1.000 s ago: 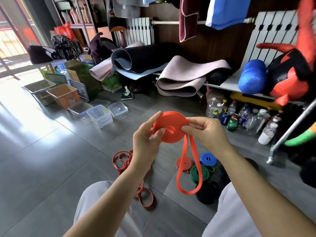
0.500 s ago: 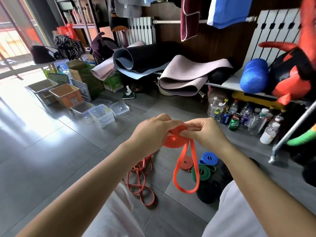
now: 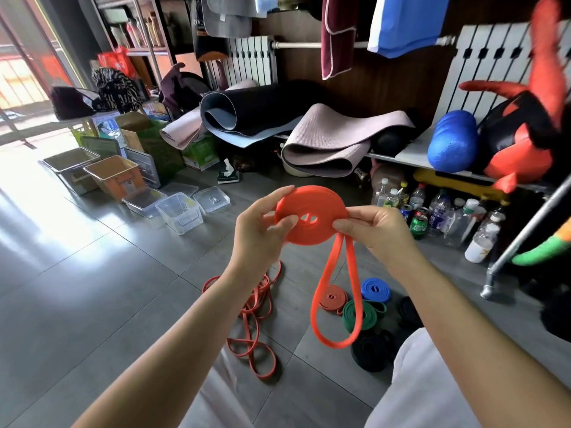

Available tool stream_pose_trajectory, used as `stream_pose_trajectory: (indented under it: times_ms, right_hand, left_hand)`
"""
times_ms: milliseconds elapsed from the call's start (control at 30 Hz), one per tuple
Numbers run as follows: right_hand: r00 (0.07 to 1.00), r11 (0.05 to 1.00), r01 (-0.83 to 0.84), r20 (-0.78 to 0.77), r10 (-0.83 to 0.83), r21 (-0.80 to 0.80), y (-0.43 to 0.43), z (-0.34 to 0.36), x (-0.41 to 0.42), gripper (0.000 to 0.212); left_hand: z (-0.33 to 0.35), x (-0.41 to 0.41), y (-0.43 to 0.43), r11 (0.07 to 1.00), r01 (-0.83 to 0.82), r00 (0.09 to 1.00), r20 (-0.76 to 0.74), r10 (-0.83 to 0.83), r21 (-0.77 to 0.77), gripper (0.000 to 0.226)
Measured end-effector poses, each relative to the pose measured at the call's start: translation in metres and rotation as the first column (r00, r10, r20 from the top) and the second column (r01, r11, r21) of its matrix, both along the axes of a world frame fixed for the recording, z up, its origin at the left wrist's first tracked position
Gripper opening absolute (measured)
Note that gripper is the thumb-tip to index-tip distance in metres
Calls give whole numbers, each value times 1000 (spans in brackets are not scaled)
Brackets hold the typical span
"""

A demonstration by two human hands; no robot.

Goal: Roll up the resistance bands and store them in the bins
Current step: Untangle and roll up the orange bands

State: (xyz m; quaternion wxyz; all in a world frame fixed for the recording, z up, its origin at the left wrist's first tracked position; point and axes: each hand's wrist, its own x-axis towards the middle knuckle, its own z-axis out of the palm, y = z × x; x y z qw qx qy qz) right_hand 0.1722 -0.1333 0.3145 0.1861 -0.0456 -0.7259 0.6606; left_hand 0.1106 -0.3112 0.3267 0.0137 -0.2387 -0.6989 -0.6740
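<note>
Opaque bins (image 3: pixel 112 176): tapered rectangular tubs with pale rims, set side by side on the floor at far left.
Clear bins (image 3: pixel 180 213): glossy see-through plastic boxes, just right of the opaque ones.
Floor (image 3: pixel 92 288): large grey tiles, smooth and reflective.
Loose red band (image 3: pixel 251 319): thin flat rubber strap lying unrolled in tangled loops on the tiles, below the left forearm.
Left hand (image 3: pixel 258 234): pinches the coil's left rim, thumb pressed on the near face, fingers curled round the edge behind.
Orange band (image 3: pixel 312 199): wide matte rubber strap wound into a flat disc with a small open centre, held in the air between both hands.
Hanging loop (image 3: pixel 335 345): the unwound end of the orange band, a long narrow teardrop dropping from the disc's right side.
Right hand (image 3: pixel 378 225): thumb and fingertips nip the disc's right rim where the loop leaves it; other fingers bent.
Rolled bands: red coil (image 3: pixel 330 296), green coil (image 3: pixel 370 315), blue coil (image 3: pixel 375 288) and black coil (image 3: pixel 370 350), flat oval spirals clustered on the tiles.
Bottles (image 3: pixel 432 211): plastic bottles and cans standing against the wall.
</note>
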Motion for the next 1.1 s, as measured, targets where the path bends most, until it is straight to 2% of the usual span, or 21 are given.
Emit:
stream_pose_trajectory:
  times_ms: [33,100,167,233,267,300,367,433,633,733,867,900,967,1033,1100]
  right_hand:
    - [1000,1000,1,-3,-1,-2,1,0,0,25]
    - [1000,999,-11,3,11,30,2,1,1,24]
    - [999,997,-47,18,46,57,2,-1,2,23]
    - [995,993,-85,50,82,76,1,-3,3,24]
    - [993,989,-102,69,95,108,-1,-4,2,25]
    - [991,981,-116,84,104,153,-3,-4,1,26]
    - [989,969,-132,89,116,207,-7,-5,0,29]
    - [990,976,-131,67,121,175,-8,-5,0,28]
    - [996,995,-81,30,79,56,0,-7,2,24]
    - [999,999,-48,6,48,-18,-1,-11,2,24]
    - [999,992,-6,-40,1,-122,-6,-15,3,20]
    - [999,992,-8,-43,2,-127,-6,-16,3,21]
    - [1000,997,-15,-27,13,-74,-4,-18,5,23]
    - [999,999,-42,6,42,-15,-2,-21,6,23]
    - [995,996,-88,38,88,-1,-2,-22,5,26]
  left_hand:
    - [-2,2,1,1000,10,999,40,-10,19,49]
    - [-8,3,0,998,28,1000,12,-27,-62,46]
    - [-11,0,-7,955,9,981,-184,-67,-298,50]
    - [-9,-4,-12,819,-100,879,-436,-193,-565,67]
    - [-6,-4,-12,748,-169,809,-524,-267,-642,69]
    - [-2,-4,-11,686,-211,753,-563,-340,-696,65]
    - [5,-5,-9,596,-225,722,-542,-429,-771,53]
    - [8,-8,-9,611,-176,759,-502,-415,-772,48]
    - [3,-15,-10,885,-63,901,-408,-149,-461,48]
    - [2,-14,-7,967,-10,957,-284,-66,-256,53]
    - [-7,-2,0,999,41,999,-32,-41,-7,50]
    - [-12,0,1,999,42,999,15,-42,-3,48]
    - [-18,0,-1,994,63,998,34,-60,-90,41]
    - [-19,-3,-7,936,36,986,-140,-90,-351,40]
    - [-16,-7,-12,783,-109,889,-412,-199,-612,55]
